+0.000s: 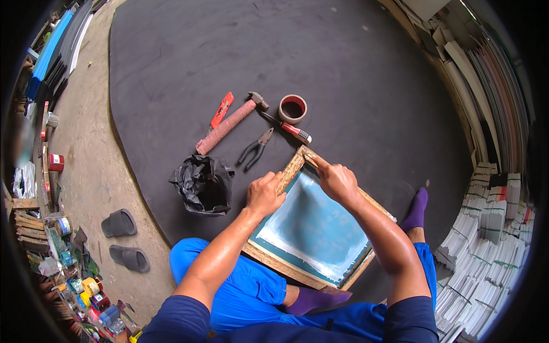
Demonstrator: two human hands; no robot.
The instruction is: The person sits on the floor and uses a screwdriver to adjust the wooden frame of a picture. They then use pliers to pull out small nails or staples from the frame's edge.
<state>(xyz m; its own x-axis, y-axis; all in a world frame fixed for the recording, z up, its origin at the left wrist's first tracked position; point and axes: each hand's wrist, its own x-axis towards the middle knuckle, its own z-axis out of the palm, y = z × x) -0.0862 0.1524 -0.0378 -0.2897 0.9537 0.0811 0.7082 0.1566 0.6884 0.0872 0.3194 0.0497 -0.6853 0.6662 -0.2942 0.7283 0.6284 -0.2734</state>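
Observation:
A wooden screen-printing frame (313,268) with teal mesh (311,223) rests tilted over my lap, one corner pointing away from me. Whitish residue edges the mesh. My left hand (266,194) is wrapped round the frame's left bar. At the far corner, my right hand (337,180) has its index finger stretched along the wood while the other fingers curl at the inner edge, partly hidden. Just beyond that corner lie a red-and-black-handled screwdriver (296,132) and dark-handled pliers (253,152). A hammer (231,123) with a pink-wrapped handle is farther off.
Beside the hammer is a red utility knife (222,110); a tape roll (293,108) stands to its right. An open black plastic bag (205,186) sits left of my hands. Grey slippers (129,258) lie on the concrete. Paper stacks (486,246) line the right, paint cans (97,300) the left.

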